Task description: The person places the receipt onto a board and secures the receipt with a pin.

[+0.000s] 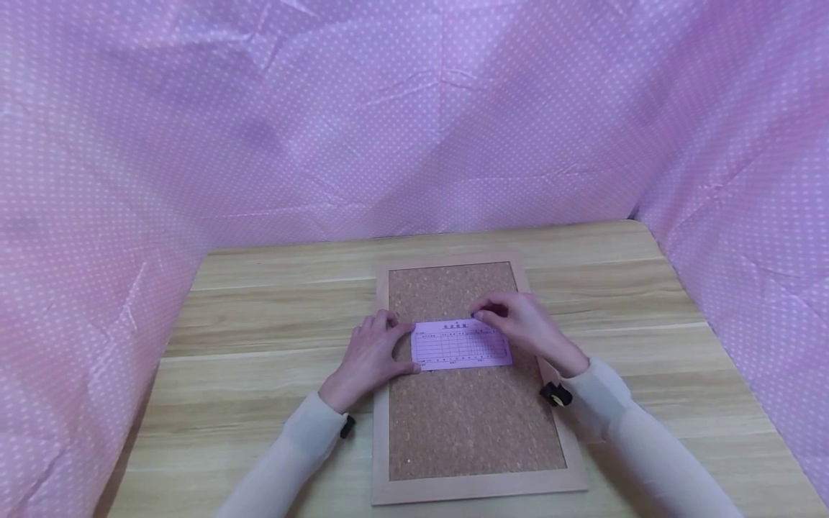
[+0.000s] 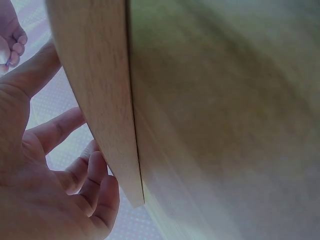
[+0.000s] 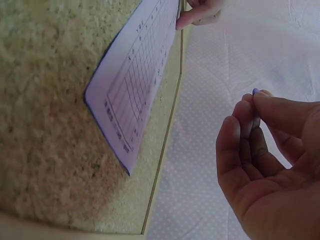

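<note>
A pink printed form slip [image 1: 447, 352] lies across the middle of a wood-framed corkboard [image 1: 473, 424]. My left hand [image 1: 369, 356] presses the slip's left edge, index fingertip at its upper corner and thumb at its lower one. In the left wrist view its other fingers are bent beside the board's wooden frame [image 2: 97, 85]. Over the slip's upper right part, my right hand [image 1: 531, 327] pinches a tiny blue-purple thing, which looks like a pushpin [image 3: 255, 91], between thumb and index finger. Most of the pushpin is hidden by the fingertips.
The board rests on a light wooden table [image 1: 272, 309]. Pink polka-dot cloth [image 1: 414, 144] hangs behind the table and along both sides. A black wrist strap piece [image 1: 555, 393] shows below the right cuff, over the board's right rim.
</note>
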Motion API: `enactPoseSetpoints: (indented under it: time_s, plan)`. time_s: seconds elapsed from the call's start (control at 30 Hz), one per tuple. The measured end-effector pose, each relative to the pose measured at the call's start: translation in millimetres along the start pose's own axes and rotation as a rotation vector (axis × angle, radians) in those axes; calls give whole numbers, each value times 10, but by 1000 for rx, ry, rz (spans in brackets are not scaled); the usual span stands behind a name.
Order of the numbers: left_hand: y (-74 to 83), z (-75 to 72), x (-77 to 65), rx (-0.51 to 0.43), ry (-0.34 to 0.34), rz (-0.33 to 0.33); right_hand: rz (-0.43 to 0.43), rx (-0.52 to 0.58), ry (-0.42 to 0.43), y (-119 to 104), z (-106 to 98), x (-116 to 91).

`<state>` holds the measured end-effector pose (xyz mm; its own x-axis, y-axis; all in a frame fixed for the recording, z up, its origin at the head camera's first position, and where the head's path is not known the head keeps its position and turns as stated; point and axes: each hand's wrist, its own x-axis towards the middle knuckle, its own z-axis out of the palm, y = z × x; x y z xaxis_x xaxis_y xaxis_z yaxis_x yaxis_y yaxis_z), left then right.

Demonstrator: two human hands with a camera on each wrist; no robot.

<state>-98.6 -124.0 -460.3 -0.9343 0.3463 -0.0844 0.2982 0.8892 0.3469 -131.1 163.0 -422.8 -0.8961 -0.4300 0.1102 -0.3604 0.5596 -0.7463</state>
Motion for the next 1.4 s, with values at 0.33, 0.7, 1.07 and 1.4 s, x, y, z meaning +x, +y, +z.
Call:
enactPoseSetpoints:
  time_s: [0.33,0.7,1.07,1.4]
  plan:
    - [13,-10,13,-3,-11,-5,13,37,-47,69,72,96]
    - [1,-10,11,-11,3,9,21,40,-115,116,146,210]
    - [-9,1,8,-12,-4,-7,84,29,-165,104,207,290]
    - [-6,-8,3,-12,-5,-10,114,24,-180,129,247,325]
